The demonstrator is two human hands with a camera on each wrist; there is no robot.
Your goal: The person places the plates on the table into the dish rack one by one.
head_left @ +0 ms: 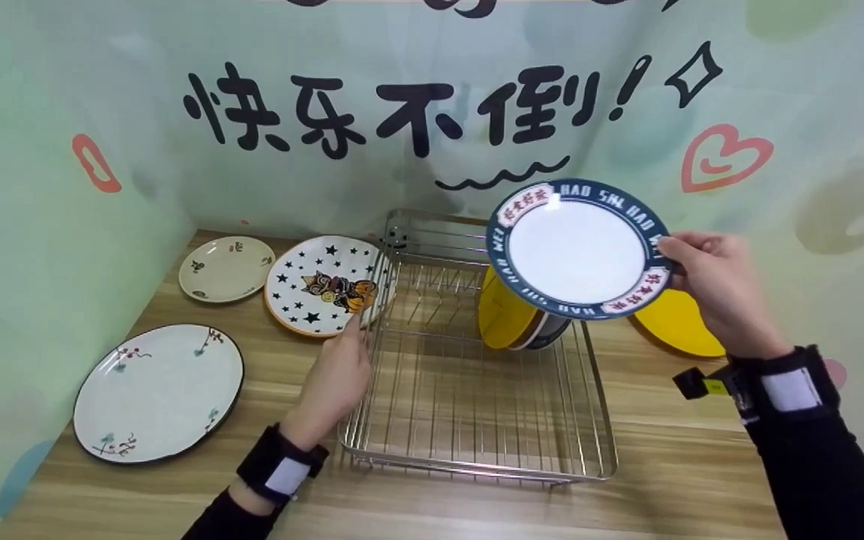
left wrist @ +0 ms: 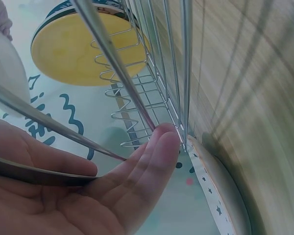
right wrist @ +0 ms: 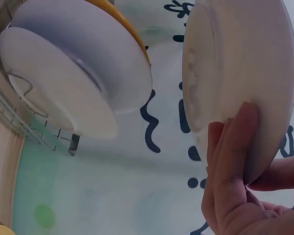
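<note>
My right hand [head_left: 724, 292] pinches the rim of a white plate with a dark blue lettered border [head_left: 578, 251], thumb on its face and fingers on its underside. The plate is raised above the back right of a wire dish rack [head_left: 477, 471], its face tilted toward the head camera. My left hand [head_left: 334, 375] holds the rack's left side; in the left wrist view the thumb and fingers lie on either side of a metal bar [left wrist: 44, 177]. A yellow plate [head_left: 498, 315] and others behind it stand on edge in the rack's back right.
Left of the rack lie a star-patterned plate [head_left: 312, 274], a small cream plate [head_left: 226, 270] and a larger white dish with floral sprigs [head_left: 158, 394]. Another yellow plate [head_left: 683, 322] lies right of the rack, partly hidden by my right hand. A printed backdrop [head_left: 432, 45] rises behind the wooden table.
</note>
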